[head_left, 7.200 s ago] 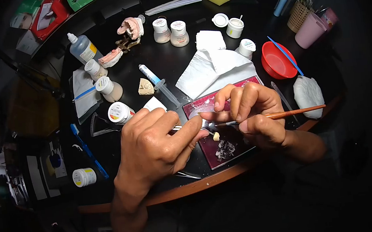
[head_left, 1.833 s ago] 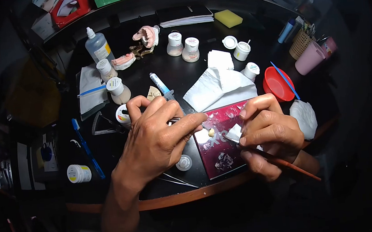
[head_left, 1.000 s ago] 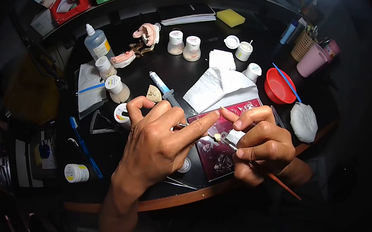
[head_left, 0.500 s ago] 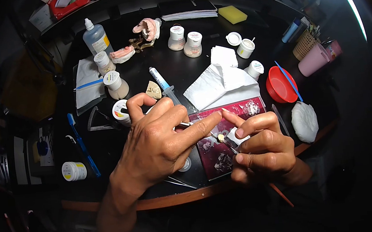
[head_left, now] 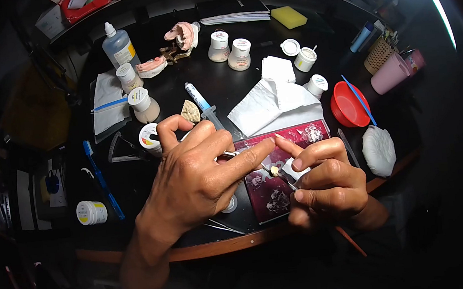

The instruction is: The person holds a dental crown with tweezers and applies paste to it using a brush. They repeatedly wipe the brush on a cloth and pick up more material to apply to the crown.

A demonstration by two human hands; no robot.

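My left hand is closed around a slim metal holding tool, mostly hidden by the fingers. At the tool's far end sits a small cream-coloured tooth crown, just in front of my right hand. My right hand grips a thin brush whose reddish handle sticks out below the palm; its metal front end points at the crown. A folded white tissue is also pinched in the right fingers. Both index fingertips meet above the crown. Beneath lies a dark red glass slab with smears of white paste.
White-lidded powder jars, dental models and a syringe stand or lie farther back. A white cloth lies behind the slab. To the right are a red bowl and a white pad; tweezers lie near the front edge.
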